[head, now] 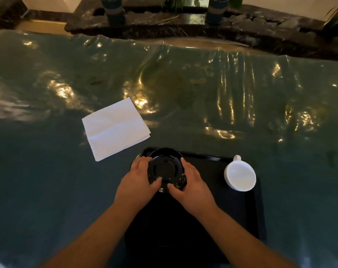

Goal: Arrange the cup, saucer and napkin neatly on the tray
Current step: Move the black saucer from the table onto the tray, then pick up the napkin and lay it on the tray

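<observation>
Two bare hands grip a black saucer [165, 169] at the far left corner of a black tray [218, 209]: the left hand [139, 182] and right hand [191, 187] both have fingers [143, 161] wrapped around its rim. A white cup [240, 174] sits at the tray's right edge. A folded white napkin [115, 128] lies on the shiny green surface [203, 84], beyond the tray to the left.

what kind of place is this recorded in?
Probably a lobby or restaurant-style interior, not a home kitchen. Cues: a table under a glossy clear cover, a dark marble ledge with potted plants and stones behind it, and a serving tray.
</observation>
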`<act>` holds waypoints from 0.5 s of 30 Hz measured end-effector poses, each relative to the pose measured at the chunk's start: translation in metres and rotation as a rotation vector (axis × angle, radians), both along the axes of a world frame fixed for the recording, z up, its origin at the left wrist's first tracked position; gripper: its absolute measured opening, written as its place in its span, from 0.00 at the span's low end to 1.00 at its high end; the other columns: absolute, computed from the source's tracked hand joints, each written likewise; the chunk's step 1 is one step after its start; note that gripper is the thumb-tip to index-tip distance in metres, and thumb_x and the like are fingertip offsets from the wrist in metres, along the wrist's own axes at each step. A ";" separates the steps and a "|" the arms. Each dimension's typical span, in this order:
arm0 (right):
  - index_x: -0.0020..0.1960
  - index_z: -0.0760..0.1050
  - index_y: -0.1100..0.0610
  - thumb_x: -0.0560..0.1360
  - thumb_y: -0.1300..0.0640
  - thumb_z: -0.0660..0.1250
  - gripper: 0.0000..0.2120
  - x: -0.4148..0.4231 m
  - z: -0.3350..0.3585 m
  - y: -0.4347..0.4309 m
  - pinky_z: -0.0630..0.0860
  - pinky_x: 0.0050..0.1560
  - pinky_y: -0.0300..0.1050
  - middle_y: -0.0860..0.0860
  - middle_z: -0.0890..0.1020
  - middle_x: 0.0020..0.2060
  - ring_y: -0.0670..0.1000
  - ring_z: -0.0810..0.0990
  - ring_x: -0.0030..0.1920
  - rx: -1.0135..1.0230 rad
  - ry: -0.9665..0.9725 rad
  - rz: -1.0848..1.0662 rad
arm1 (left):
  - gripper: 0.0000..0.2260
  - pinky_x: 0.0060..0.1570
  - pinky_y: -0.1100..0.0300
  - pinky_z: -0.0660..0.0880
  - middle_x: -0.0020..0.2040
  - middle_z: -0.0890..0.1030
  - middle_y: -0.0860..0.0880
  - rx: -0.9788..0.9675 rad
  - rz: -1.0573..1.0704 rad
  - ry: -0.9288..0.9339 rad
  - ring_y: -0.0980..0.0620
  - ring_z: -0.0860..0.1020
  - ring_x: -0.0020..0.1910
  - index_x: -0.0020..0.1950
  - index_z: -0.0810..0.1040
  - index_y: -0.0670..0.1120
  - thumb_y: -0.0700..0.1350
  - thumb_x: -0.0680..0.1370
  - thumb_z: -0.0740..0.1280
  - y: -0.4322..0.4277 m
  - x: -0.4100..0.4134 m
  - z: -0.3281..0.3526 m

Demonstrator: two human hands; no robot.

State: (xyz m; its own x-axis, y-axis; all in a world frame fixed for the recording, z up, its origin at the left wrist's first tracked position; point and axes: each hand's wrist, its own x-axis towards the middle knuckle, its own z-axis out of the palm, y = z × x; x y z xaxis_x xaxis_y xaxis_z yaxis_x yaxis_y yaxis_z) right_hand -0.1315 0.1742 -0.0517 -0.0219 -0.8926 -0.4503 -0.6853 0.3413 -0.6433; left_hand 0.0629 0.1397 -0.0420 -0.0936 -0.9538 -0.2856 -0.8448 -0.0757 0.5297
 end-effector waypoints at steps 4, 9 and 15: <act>0.84 0.51 0.44 0.79 0.37 0.67 0.40 0.004 0.004 -0.005 0.73 0.68 0.48 0.47 0.63 0.80 0.50 0.70 0.74 -0.105 0.099 -0.021 | 0.20 0.50 0.50 0.80 0.68 0.77 0.53 -0.051 0.091 -0.062 0.46 0.82 0.55 0.69 0.71 0.57 0.59 0.78 0.67 -0.014 0.017 0.010; 0.78 0.67 0.50 0.80 0.43 0.67 0.29 0.025 0.011 -0.037 0.66 0.70 0.45 0.48 0.74 0.70 0.49 0.69 0.71 -0.323 0.185 0.004 | 0.18 0.49 0.50 0.78 0.63 0.81 0.52 -0.067 0.250 -0.053 0.46 0.82 0.52 0.66 0.72 0.55 0.58 0.78 0.68 -0.040 0.064 0.012; 0.76 0.70 0.51 0.80 0.45 0.68 0.25 0.074 0.011 -0.109 0.68 0.69 0.47 0.49 0.75 0.70 0.52 0.70 0.71 -0.267 0.043 0.074 | 0.24 0.53 0.53 0.71 0.65 0.78 0.49 0.073 0.532 0.144 0.50 0.76 0.53 0.70 0.72 0.49 0.54 0.77 0.72 -0.081 0.132 -0.003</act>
